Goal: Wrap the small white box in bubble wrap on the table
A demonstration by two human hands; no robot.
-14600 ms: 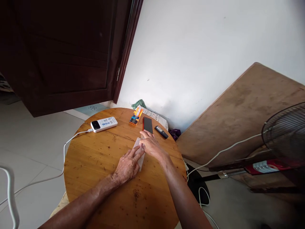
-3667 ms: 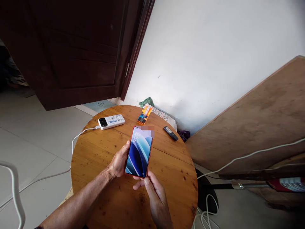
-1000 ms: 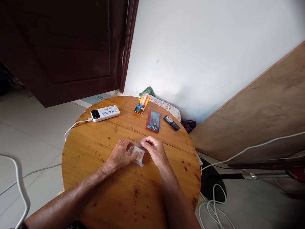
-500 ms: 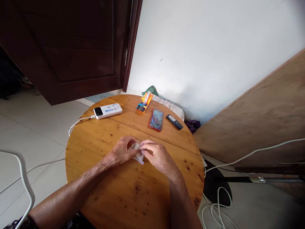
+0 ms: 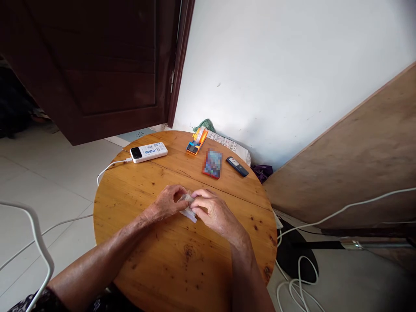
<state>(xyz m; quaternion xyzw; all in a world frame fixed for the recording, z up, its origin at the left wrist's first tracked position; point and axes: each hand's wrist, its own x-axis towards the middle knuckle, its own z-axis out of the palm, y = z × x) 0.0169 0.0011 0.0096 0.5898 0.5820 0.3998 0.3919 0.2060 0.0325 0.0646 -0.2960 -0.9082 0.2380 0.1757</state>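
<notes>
A small clear plastic bag [image 5: 188,213] lies low over the middle of the round wooden table [image 5: 156,268]. My left hand [image 5: 169,201] grips its left side between thumb and fingers. From the other side, my right hand [image 5: 211,210] pinches the same bag, fingertips close to my left thumb. Something pale shows inside the plastic, but the fingers cover most of it and I cannot make out what it is.
Toward the back of the table are a white power bank [image 5: 149,151] with a cable, an orange tape dispenser [image 5: 196,141], a blurred red-edged box [image 5: 212,164] and a dark remote-like device [image 5: 237,166]. A dark door [image 5: 117,86] and a white wall [image 5: 276,65] stand behind.
Both hands keep hold of the bag in nearly the same spot. My right fingers have shifted slightly over it. The whole view has moved a little.
</notes>
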